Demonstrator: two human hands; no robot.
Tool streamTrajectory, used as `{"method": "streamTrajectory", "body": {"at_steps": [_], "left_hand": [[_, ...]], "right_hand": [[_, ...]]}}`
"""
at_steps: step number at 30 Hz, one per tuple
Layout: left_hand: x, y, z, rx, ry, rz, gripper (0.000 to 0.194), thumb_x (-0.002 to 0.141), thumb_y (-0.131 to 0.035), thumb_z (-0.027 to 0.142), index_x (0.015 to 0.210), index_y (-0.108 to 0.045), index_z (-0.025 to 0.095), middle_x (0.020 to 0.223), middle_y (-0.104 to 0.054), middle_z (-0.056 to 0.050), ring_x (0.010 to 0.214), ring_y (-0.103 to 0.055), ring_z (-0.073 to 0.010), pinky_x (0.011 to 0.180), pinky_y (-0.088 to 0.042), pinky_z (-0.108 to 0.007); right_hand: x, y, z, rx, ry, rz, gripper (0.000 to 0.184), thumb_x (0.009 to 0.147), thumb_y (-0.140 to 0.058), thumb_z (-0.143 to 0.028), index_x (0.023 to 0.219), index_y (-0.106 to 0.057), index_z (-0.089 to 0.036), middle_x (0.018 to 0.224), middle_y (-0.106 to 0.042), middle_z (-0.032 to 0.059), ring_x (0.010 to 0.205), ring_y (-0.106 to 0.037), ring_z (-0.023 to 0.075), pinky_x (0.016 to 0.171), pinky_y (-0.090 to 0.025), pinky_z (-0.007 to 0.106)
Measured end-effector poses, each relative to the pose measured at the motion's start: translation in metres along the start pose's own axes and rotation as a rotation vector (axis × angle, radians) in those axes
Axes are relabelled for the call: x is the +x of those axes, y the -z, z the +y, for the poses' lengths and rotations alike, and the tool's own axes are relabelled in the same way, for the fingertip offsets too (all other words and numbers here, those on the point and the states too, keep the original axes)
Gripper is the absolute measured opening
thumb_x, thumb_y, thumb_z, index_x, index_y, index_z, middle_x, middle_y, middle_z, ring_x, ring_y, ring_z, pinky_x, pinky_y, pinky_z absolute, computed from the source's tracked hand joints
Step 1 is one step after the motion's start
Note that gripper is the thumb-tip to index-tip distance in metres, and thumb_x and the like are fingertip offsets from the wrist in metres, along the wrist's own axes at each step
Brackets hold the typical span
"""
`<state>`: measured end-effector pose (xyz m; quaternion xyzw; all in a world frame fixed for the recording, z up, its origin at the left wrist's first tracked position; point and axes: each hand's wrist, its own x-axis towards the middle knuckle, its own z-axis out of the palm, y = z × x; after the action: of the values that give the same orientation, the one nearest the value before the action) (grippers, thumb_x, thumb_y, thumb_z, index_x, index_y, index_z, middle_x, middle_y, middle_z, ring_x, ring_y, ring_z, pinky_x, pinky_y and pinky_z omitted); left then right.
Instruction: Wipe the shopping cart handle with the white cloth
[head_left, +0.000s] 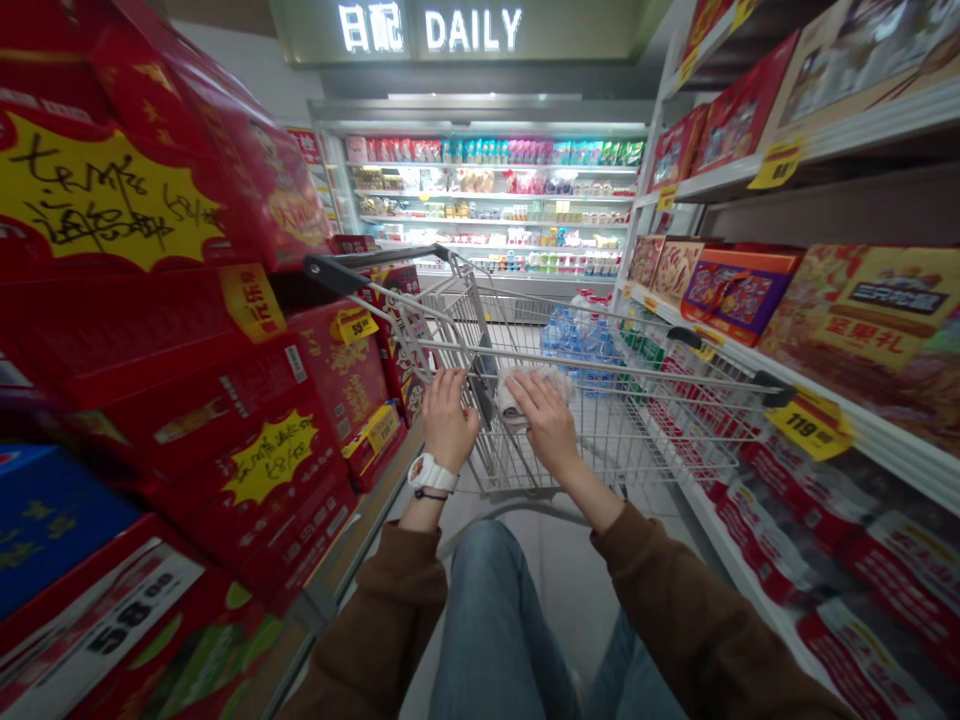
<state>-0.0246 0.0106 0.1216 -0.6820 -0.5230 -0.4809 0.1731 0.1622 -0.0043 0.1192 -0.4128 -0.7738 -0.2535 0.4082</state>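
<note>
A metal shopping cart (pixel 600 378) lies across the aisle in front of my knees, seemingly on its side, its black handle (pixel 390 258) toward the left. My left hand (pixel 448 422) has its fingers curled over the cart's frame near the left end; the fingertips are partly hidden by the bars. A white wristwatch is on that wrist. With my right hand (pixel 546 420) I hold a bunched white cloth (pixel 513 408) against the wire side of the cart, fingers bent over it.
Red gift boxes (pixel 210 410) are stacked close on the left. White shelves (pixel 840 155) with boxed goods and price tags line the right. Shrink-wrapped water bottles (pixel 581 335) stand on the floor beyond the cart, before a lit refrigerated display (pixel 495 215).
</note>
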Motion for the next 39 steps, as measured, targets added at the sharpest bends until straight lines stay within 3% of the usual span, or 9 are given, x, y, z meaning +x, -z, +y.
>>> {"method": "streamTrajectory", "body": {"at_steps": [8,14,23,39], "left_hand": [[-0.002,-0.003,0.001,-0.001,0.009,0.019,0.061,0.076,-0.051,0.012,0.137,-0.048,0.016,0.143,-0.053,-0.01,0.142,-0.038,-0.0283,0.119,-0.029,-0.045],[-0.003,-0.004,0.002,-0.004,-0.002,0.033,0.059,0.078,-0.051,0.013,0.137,-0.049,0.015,0.143,-0.054,-0.011,0.142,-0.037,-0.028,0.119,-0.028,-0.044],[-0.003,-0.003,0.004,-0.018,0.02,0.028,0.058,0.078,-0.051,0.013,0.136,-0.049,0.016,0.143,-0.054,-0.011,0.143,-0.036,-0.0276,0.118,-0.028,-0.045],[0.0,0.004,0.01,-0.049,0.059,0.006,0.061,0.074,-0.053,0.016,0.135,-0.05,0.018,0.142,-0.054,-0.011,0.143,-0.036,-0.0285,0.12,-0.024,-0.047]], "right_hand": [[-0.004,-0.005,0.008,-0.054,-0.008,0.027,0.068,0.081,-0.04,0.006,0.144,-0.049,-0.02,0.149,-0.05,0.0055,0.144,-0.037,0.0222,0.119,-0.033,0.043],[-0.007,0.009,0.014,-0.031,-0.031,0.01,0.075,0.075,-0.038,0.009,0.142,-0.05,-0.021,0.146,-0.053,0.0038,0.142,-0.04,0.0206,0.118,-0.034,0.043],[-0.014,0.011,0.013,-0.027,-0.11,0.007,0.076,0.074,-0.038,0.009,0.142,-0.051,-0.021,0.146,-0.053,0.004,0.142,-0.04,0.0205,0.119,-0.034,0.043],[-0.028,0.012,0.045,-0.047,-0.061,0.074,0.074,0.077,-0.038,0.006,0.144,-0.049,-0.023,0.145,-0.054,0.0045,0.143,-0.038,0.0209,0.118,-0.034,0.047]]}}
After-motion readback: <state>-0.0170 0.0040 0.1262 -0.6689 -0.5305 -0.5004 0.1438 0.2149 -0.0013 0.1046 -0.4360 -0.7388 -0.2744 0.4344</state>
